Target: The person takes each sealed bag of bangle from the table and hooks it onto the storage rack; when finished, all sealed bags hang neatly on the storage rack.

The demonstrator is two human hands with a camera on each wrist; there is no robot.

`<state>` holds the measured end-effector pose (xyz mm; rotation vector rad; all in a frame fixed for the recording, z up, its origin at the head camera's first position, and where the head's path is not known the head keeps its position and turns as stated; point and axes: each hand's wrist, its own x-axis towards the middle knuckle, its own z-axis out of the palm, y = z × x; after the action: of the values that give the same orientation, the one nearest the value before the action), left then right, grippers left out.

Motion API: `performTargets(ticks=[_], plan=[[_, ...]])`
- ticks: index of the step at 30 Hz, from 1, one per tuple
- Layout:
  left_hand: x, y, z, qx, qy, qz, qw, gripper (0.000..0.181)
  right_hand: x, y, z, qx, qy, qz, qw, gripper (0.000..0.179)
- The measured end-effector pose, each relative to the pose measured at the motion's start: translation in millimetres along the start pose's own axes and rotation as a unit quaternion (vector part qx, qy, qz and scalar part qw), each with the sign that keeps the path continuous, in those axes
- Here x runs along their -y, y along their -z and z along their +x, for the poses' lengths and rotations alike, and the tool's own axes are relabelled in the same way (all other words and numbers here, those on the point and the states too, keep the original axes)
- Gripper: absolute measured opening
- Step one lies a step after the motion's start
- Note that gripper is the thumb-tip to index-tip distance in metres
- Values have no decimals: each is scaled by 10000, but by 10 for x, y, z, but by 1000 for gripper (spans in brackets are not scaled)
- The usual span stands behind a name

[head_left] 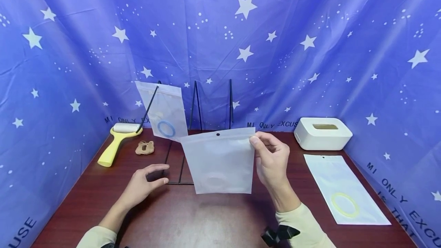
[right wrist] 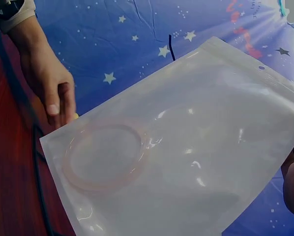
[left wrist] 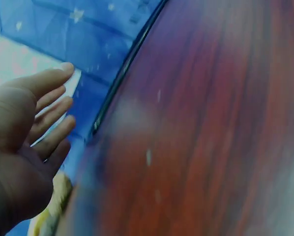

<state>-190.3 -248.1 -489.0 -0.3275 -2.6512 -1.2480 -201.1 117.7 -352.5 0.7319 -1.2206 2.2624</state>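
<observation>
Yellow plastic handles a white lint roller (head_left: 115, 146) at the tabletop's (head_left: 193, 217) left, beside a small brown trinket (head_left: 144, 147). Nearer me, the left hand (head_left: 144, 183) has its fingers relaxed, holding nothing. One pouch (head_left: 169, 104) hangs on a black rack (head_left: 230, 104). Before it, the right hand (head_left: 273, 158) pinches a raised frosted pouch (head_left: 220, 160) by its upper corner, a pink ring (right wrist: 143, 142) inside. Rightward sit a white box (head_left: 324, 139) and another pouch (head_left: 330, 175), lying flat.

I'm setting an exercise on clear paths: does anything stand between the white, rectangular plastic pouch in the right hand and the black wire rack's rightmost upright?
Nothing visible stands between the held pouch and that rightmost upright. A blue-ringed white plastic pouch hangs on the left upright; the held pouch hides part of the rack.
</observation>
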Motion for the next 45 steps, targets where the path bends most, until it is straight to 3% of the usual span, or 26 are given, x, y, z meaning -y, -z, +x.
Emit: performTargets(ticks=[2,6,11,15,25,35,45], plan=[[-103,-28,-8,223,-45,-488,9986,40,-34,-39,-13,-8,-43,29,10000,28],[-290,-93,-40,762,-148,-1468,9861,38,-91,-105,-36,-19,-119,4,9999,28],[-429,-216,-77,1117,-321,-1991,9731,31,-140,-147,-47,6,-95,-4,10000,28],[-481,-300,-94,1097,-242,-2286,9670,27,-165,-169,-44,-7,-82,-28,10000,27],[-466,-372,-124,630,-222,-2186,9735,10,-234,-253,-65,-28,-115,-4,9999,30],[-408,-244,-178,368,-63,-1980,9795,3,-274,-345,-88,0,-193,-218,9996,30],[-329,-154,-156,167,-6,-1975,9802,2,-356,-450,-79,-46,-315,-349,9989,29]])
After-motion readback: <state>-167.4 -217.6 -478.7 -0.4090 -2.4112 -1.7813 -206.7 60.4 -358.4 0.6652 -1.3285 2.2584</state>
